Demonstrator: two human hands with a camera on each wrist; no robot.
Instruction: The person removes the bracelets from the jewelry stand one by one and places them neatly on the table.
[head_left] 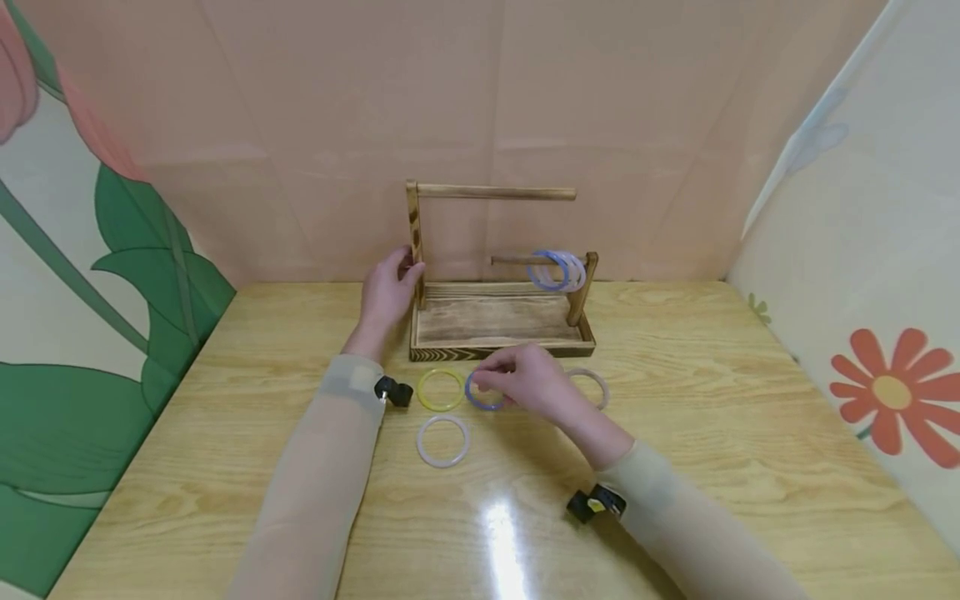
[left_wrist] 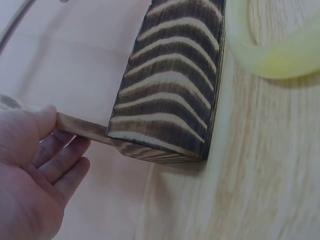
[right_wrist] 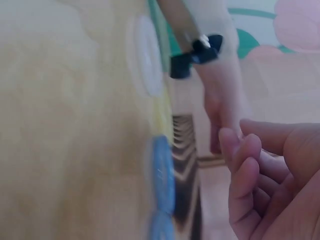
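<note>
On the wooden worktop [head_left: 712,400], the left hand [head_left: 386,293] rests against the tall left post [head_left: 414,242] of a dark-grained wooden bangle rack [head_left: 498,321]; the left wrist view shows its fingers [left_wrist: 62,160] curled round the thin post, gripping it beside the rack's striped base. A small black device [head_left: 395,391] sits at that wrist. Just right of it, in front of the rack, a yellow bangle [head_left: 441,389] lies flat, and a white bangle [head_left: 443,441] lies nearer the person, a little apart from it. Next comes a blue bangle [head_left: 482,394], flat on the worktop just beside the yellow one. The right hand [head_left: 525,381] is over its right part, fingers [head_left: 491,371] bent down onto its rim; whether they pinch it or only touch it cannot be told, and the right wrist view is too blurred to settle it. Behind the right hand a pale beige bangle [head_left: 592,385] lies partly hidden. On the rack's low right peg [head_left: 525,261] hang a blue and a white bangle [head_left: 558,271], touching each other. Another black device [head_left: 595,503] sits at the right wrist.
</note>
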